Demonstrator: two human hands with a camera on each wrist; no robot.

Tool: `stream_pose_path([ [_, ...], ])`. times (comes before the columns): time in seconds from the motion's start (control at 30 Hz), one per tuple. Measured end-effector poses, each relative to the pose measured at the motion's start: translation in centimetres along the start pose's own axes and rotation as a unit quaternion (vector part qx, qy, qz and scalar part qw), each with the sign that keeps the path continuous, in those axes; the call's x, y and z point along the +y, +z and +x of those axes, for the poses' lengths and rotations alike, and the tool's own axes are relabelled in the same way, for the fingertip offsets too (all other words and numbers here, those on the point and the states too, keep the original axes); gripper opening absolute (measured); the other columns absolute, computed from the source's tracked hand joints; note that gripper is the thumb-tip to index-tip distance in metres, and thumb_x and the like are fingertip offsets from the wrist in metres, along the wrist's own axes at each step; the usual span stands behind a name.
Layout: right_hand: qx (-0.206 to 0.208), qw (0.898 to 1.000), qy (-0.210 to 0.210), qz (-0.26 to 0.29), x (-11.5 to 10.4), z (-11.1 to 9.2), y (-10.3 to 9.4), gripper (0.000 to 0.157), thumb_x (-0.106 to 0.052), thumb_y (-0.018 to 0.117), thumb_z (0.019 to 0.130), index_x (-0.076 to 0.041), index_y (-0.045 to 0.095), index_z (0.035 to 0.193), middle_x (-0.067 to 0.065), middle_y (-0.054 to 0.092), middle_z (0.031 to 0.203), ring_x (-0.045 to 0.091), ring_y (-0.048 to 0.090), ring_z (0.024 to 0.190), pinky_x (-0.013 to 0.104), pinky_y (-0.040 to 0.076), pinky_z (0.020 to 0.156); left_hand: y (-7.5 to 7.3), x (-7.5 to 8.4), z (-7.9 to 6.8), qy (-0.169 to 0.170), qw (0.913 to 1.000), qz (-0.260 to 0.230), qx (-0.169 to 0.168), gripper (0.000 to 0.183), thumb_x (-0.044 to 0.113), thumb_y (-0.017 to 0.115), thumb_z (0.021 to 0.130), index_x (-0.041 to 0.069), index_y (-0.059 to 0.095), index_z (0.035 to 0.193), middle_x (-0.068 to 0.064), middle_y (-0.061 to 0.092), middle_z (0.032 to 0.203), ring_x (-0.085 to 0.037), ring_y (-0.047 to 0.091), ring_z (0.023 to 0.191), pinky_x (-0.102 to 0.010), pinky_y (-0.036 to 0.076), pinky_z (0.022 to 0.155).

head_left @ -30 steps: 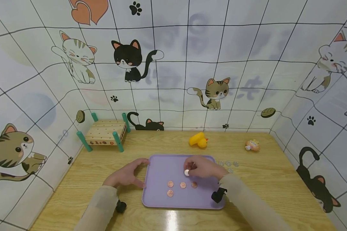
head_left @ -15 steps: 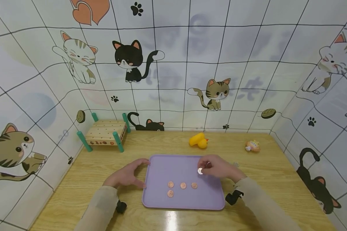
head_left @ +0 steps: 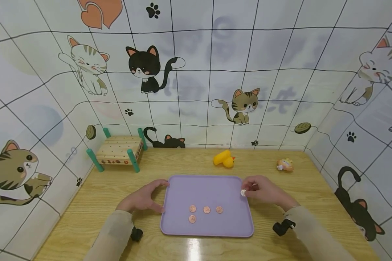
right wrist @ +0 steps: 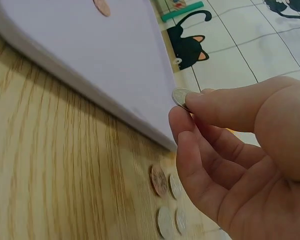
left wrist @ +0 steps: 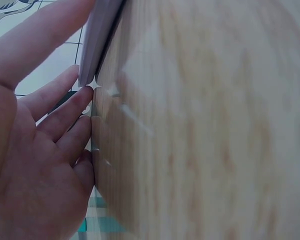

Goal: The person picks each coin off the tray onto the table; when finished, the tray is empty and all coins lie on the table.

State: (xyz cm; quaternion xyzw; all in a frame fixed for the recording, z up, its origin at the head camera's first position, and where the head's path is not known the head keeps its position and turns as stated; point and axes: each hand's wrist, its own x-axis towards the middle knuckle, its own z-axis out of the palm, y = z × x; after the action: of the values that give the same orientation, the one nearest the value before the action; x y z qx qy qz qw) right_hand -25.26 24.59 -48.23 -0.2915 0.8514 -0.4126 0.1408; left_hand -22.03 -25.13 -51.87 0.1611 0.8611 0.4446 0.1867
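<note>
My right hand [head_left: 262, 189] pinches a silver coin [right wrist: 180, 96] between thumb and forefinger, above the right rim of a purple tray [head_left: 202, 188]. My left hand [head_left: 143, 197] is spread at the tray's left edge, thumb and forefinger touching the rim; in the left wrist view its fingers [left wrist: 65, 120] lie nearly straight beside it. Several copper coins rest in the tray, including one [head_left: 207, 210] mid-row and one [head_left: 192, 219] nearer the front. On the table below my right hand lie a copper coin [right wrist: 158, 181] and several silver coins [right wrist: 164, 223], hidden by that hand in the head view.
A small toy bed [head_left: 119, 150] with green posts stands at the back left of the wooden table [head_left: 313, 203]. Behind the tray is a yellow rubber duck [head_left: 228, 161], and a little orange figurine [head_left: 285, 165] sits at the back right. Cat-printed walls enclose the table.
My right hand has moved right with the silver coin, from over the tray's middle to its right rim, and now covers the coins on the table. The left hand has stayed put.
</note>
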Motion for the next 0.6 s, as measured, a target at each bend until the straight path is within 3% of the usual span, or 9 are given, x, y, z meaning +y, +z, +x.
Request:
stream_pose_path([
  [0.3, 0.013, 1.0, 0.004, -0.007, 1.7, -2.0, -1.8, 0.011, -0.004, 0.075, 0.095, -0.006, 0.072, 0.106, 0.005, 0.069, 0.097, 0.013, 0.063, 0.089, 0.026, 0.058, 0.08, 0.0, -0.3, 0.1, -0.009, 1.0, -0.003, 0.001, 0.093, 0.025, 0.1, 0.07, 0.024, 0.052, 0.149, -0.006, 0.037, 0.167, -0.039, 0.022, 0.158, -0.067, 0.016, 0.125],
  [0.6, 0.036, 0.998, 0.043, -0.04, 3.1, -4.0, -2.8, 0.012, -0.005, 0.076, 0.095, -0.006, 0.072, 0.106, 0.003, 0.068, 0.1, 0.009, 0.06, 0.091, 0.026, 0.058, 0.082, -0.1, -0.2, 0.1, -0.008, 0.9999, -0.011, 0.0, 0.092, 0.022, 0.1, 0.07, 0.023, 0.053, 0.149, -0.009, 0.037, 0.167, -0.041, 0.022, 0.157, -0.07, 0.015, 0.125],
])
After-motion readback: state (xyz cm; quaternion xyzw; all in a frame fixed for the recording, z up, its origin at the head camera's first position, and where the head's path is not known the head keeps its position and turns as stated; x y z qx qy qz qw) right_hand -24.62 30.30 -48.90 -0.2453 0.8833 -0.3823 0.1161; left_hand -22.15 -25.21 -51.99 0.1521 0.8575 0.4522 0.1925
